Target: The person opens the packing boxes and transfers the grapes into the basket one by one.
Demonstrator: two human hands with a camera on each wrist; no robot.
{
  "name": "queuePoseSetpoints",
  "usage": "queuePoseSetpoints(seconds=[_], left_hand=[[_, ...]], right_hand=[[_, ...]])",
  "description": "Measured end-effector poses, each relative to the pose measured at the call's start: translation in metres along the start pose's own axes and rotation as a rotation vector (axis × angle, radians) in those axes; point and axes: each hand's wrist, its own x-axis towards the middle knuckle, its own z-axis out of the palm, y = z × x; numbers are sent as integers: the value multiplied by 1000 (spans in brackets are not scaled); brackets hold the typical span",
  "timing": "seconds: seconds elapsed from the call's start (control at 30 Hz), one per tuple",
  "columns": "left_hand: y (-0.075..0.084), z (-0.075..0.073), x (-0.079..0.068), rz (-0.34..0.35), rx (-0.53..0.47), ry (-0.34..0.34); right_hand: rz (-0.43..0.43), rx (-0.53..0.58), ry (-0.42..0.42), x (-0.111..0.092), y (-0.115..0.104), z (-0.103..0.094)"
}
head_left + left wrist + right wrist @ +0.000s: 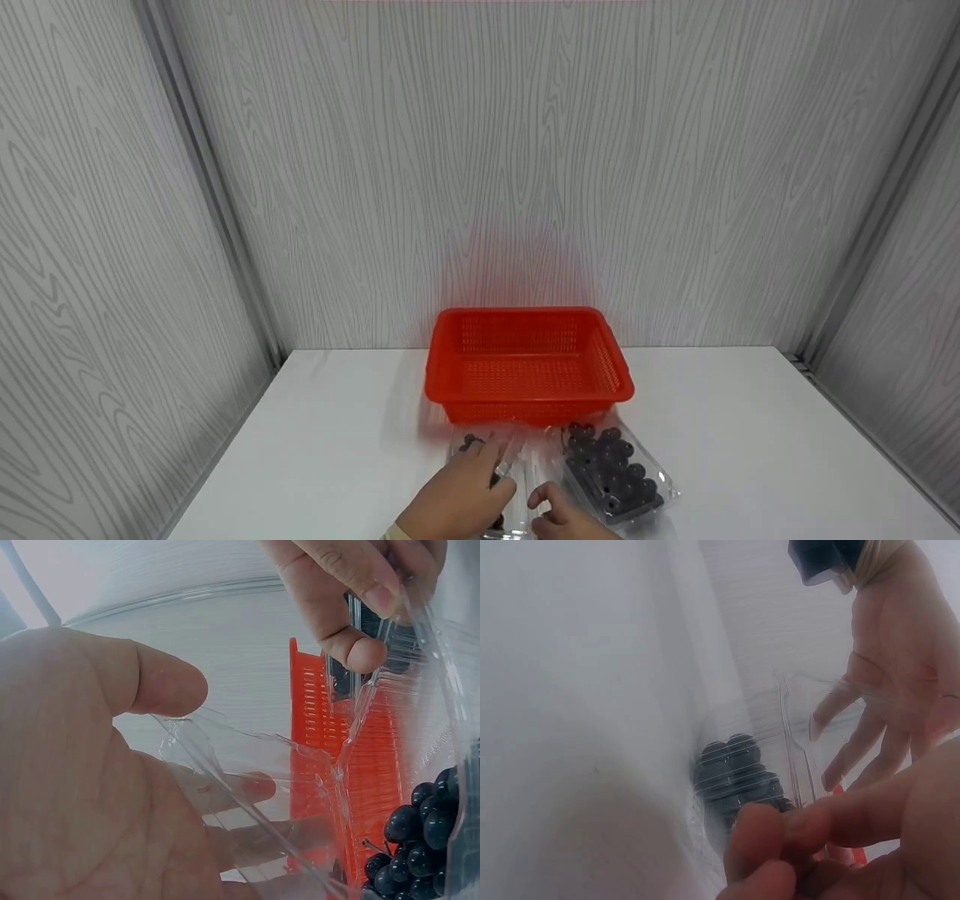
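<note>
Grapes (420, 825) lie in a clear plastic clamshell box (517, 517) in front of the red basket. Its lid (307, 757) stands up between the hands. In the head view my left hand (461, 491) lies over the box. The left wrist view shows its thumb at the lid's edge and its straight fingers spread behind the clear plastic. Opposite it, my right hand (564, 516) pinches the plastic edge between thumb and forefinger, as the left wrist view shows (360, 585). Through the plastic, the right wrist view shows dark grapes (739, 772) beside the fingers.
Beyond the box stands a red perforated basket (529, 411), with nothing in it. To the right lies a second clear box of dark grapes (611, 472), close by the right hand. White table (322, 450) lies around them, and grey wood-patterned panels (510, 150) rise behind and at the sides.
</note>
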Motion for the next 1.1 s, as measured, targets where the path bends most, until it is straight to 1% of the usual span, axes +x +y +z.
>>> queuePoseSetpoints(seconds=[0.07,0.13,0.3,0.4,0.53,0.63,0.73,0.8,0.87,0.97,1.1], left_hand=[[1,-3,-1,10,11,23],[1,-4,-2,12,13,31],[0,0,0,5,39,3],[-1,2,1,1,39,-3],[-2,2,0,-33,21,-6],[-3,3,-1,-28,23,4],[-3,5,-1,13,42,12],[-4,5,0,26,42,3],[-4,5,0,30,48,-14],[-4,6,1,12,55,-32],[-4,6,2,18,84,-6]], right_hand=[[33,-1,13,0,-1,0],[51,9,18,0,-1,0],[42,21,7,0,-2,-1],[63,15,12,1,-3,-1],[100,7,20,1,-4,0],[87,12,11,1,-4,0],[54,33,-10,-1,-4,-1],[39,30,-13,-1,-4,-1],[41,14,-10,-1,-4,0],[70,-14,4,-2,-4,1],[80,-16,11,-3,-3,1]])
